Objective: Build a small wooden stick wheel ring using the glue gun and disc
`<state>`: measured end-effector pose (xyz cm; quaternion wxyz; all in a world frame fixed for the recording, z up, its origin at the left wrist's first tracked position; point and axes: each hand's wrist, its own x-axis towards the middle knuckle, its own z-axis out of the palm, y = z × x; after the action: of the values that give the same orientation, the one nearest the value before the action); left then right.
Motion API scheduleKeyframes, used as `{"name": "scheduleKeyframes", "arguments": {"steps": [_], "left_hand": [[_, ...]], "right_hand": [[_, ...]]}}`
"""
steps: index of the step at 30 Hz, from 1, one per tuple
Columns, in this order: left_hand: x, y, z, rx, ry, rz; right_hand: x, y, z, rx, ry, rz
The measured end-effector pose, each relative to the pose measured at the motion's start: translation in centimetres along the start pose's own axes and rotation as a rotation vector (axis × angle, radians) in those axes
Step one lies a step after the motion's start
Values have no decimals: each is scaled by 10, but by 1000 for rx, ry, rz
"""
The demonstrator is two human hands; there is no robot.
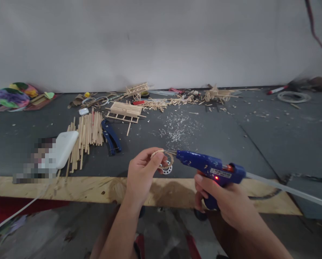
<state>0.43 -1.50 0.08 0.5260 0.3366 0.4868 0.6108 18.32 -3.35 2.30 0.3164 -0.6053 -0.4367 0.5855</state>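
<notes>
My right hand point(222, 196) is wrapped round the grip of a blue glue gun point(200, 160) with a small red light lit on its side. A long translucent glue stick point(290, 189) runs out of its back end. The gun's nozzle points left, at or very near a small ring of thin wood point(170, 158) pinched in my left hand point(146, 163). Whether the tip touches the ring I cannot tell. Just below the ring shows a white disc with holes point(167, 167), partly hidden by my left fingers.
Bundled wooden sticks point(89, 131), blue pliers-like cutters point(111, 137) and a white power bank point(66, 147) lie to the left. Farther back are a small stick-built cart point(125, 110), another wooden model point(217, 94), stick offcuts point(161, 104) and white glue scraps point(178, 127). A wooden edge point(96, 190) borders the table.
</notes>
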Motion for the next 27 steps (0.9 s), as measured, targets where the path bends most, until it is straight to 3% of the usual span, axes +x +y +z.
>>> {"name": "scheduleKeyframes", "arguments": {"steps": [27], "left_hand": [[0, -1, 0, 46, 0, 16]], "right_hand": [[-1, -4, 2, -94, 13, 35]]}}
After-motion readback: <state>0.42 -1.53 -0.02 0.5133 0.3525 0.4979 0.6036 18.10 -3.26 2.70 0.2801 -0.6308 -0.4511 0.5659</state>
